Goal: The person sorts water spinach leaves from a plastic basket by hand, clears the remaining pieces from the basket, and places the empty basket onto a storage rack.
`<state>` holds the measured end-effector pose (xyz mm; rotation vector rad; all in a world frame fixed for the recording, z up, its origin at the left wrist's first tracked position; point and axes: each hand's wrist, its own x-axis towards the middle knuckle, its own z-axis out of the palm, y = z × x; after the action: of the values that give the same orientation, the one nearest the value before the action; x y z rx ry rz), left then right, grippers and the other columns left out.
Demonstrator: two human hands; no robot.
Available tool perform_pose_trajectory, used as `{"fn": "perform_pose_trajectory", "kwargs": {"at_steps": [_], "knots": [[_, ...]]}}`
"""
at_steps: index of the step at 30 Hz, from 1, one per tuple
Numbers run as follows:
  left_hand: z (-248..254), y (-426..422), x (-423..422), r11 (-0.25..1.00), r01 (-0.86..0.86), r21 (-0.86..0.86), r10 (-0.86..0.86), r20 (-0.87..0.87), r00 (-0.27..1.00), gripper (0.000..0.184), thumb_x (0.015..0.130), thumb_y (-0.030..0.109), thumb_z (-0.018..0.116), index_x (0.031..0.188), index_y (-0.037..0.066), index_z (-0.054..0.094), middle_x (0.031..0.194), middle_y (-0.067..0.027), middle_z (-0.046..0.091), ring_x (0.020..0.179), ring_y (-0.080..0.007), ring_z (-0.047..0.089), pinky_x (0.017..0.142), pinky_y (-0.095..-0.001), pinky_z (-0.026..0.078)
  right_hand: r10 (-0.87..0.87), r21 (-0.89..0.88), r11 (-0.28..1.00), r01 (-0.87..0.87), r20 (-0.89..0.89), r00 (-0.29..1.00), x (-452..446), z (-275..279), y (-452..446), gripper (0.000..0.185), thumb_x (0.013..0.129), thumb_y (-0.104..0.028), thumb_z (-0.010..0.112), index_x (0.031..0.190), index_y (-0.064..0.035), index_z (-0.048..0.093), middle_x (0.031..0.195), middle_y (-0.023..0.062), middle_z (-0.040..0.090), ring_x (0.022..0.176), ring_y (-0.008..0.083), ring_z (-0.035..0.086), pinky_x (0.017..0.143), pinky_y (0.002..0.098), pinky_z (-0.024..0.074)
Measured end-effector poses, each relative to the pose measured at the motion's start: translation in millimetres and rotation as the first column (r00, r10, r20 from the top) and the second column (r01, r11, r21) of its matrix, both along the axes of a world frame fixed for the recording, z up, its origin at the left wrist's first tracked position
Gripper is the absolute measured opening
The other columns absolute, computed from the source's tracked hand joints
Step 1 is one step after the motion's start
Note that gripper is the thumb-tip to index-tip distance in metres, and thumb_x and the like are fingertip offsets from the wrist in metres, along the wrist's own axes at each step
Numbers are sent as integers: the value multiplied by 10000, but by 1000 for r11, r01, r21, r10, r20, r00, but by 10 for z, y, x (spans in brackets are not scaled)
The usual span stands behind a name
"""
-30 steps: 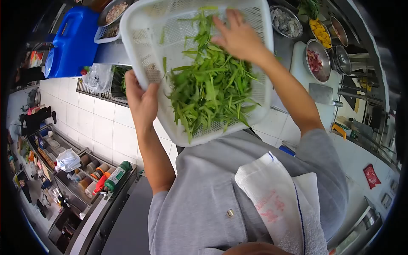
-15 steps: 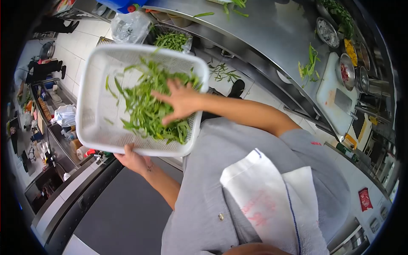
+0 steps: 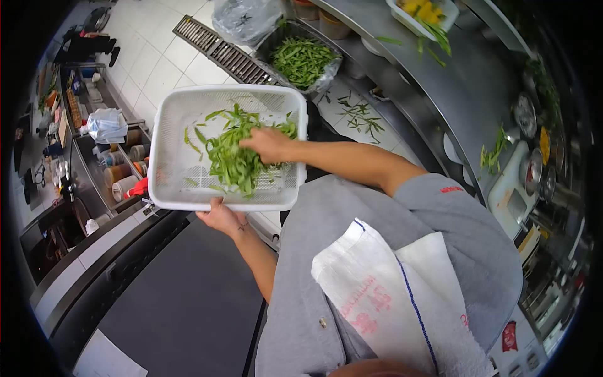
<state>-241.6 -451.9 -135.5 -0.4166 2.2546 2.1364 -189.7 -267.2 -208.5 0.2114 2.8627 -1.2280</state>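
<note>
A white perforated plastic basket (image 3: pixel 173 182) is held up in front of my grey shirt. My left hand (image 3: pixel 223 217) grips its near rim, the thumb over the edge and the other fingers hidden underneath. Loose leafy green vegetables (image 3: pixel 235 166) lie heaped in the basket's right half, with a few stray leaves toward the left. Deep in the heap, my right hand (image 3: pixel 267 144) has its fingers curled around some of the greens; the fingertips are hidden among the leaves.
Beyond the basket, a lined bin (image 3: pixel 339 66) holds more cut greens, with a clear plastic bag (image 3: pixel 245 19) beside it. Scattered leaves (image 3: pixel 361 116) lie on the tiled floor near a metal drain grate (image 3: pixel 220 50). A steel counter (image 3: pixel 440 81) runs along the right; another person's dark-clothed legs (image 3: pixel 88 47) show upper left.
My right hand, spread open over the greens before, has closed its fingers into them. The heap looks more bunched together. The view has shifted, showing more of the bin; my left hand keeps the rim.
</note>
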Motion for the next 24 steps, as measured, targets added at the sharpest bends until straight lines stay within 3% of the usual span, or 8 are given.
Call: {"fn": "perform_pose_trajectory", "kwargs": {"at_steps": [2, 7, 13, 15, 18, 21, 23, 24], "knots": [[-71, 206, -174, 1000, 2, -11, -1, 39, 999, 427, 686, -136, 497, 1098, -42, 441, 1108, -184, 548, 968, -278, 581, 855, -396, 495, -68, -107, 992, 68, 11, 998, -222, -46, 356, 449, 706, -108, 630, 1147, -161, 567, 978, 219, 566, 928, 411, 590, 762, 481, 511], [-374, 668, -671, 991, -18, -134, 22, 29, 999, 397, 671, -110, 505, 1054, -22, 449, 1010, -129, 552, 913, -231, 566, 850, -348, 454, -359, -132, 932, 337, -209, 910, -455, 117, 1480, 255, 617, -133, 642, 797, 47, 626, 852, 252, 595, 852, 419, 583, 796, 464, 478], [-328, 1166, -1111, 990, 17, -142, -11, 48, 999, 332, 678, -93, 498, 996, -6, 459, 949, -101, 541, 867, -200, 543, 817, -333, 447, -541, 26, 840, 542, 108, 834, -524, -637, 2712, 459, 668, -255, 724, 1029, 12, 631, 1065, 235, 614, 1020, 379, 589, 886, 429, 486], [-316, 1244, -1190, 981, 37, -191, -22, 79, 997, 327, 688, -90, 518, 997, -1, 460, 952, -101, 546, 863, -203, 553, 809, -334, 454, -513, 123, 840, 529, 501, 697, -592, -1046, 2929, 583, 706, -318, 737, 1183, -22, 582, 1248, 242, 538, 1126, 382, 545, 941, 442, 459], [-415, 1434, -1338, 987, 118, -110, -115, 36, 993, 273, 754, -80, 610, 961, 17, 462, 909, -74, 546, 811, -177, 551, 752, -317, 462, -666, 200, 734, 650, 403, 628, -517, -1671, 2934, 695, 742, -374, 726, 1307, -47, 488, 1287, 332, 465, 1184, 441, 481, 965, 458, 424], [-535, 1591, -1484, 977, 205, -64, -201, 58, 978, 253, 778, -54, 639, 904, 31, 437, 825, -44, 493, 740, -138, 489, 671, -289, 426, -658, 129, 730, 672, 399, 638, -475, -1508, 2767, 756, 760, -459, 698, 1343, -43, 455, 1452, 252, 308, 1227, 411, 459, 1000, 468, 403], [-576, 1677, -1527, 963, 263, -60, -259, 79, 963, 237, 813, -4, 659, 871, 41, 434, 804, -34, 482, 708, -120, 468, 635, -281, 407, -566, 58, 743, 666, 585, 581, -340, -1214, 2380, 711, 777, -492, 669, 1329, -85, 481, 1304, 264, 490, 1098, 425, 558, 947, 455, 447], [-586, 1744, -1547, 963, 268, 4, -267, 111, 957, 234, 823, 10, 658, 867, 47, 431, 792, -28, 472, 697, -116, 460, 633, -278, 404, -420, -234, 684, 691, 648, 635, -262, -823, 2138, 685, 777, -478, 673, 1325, -115, 479, 1214, 230, 569, 979, 398, 626, 797, 496, 518]]}}
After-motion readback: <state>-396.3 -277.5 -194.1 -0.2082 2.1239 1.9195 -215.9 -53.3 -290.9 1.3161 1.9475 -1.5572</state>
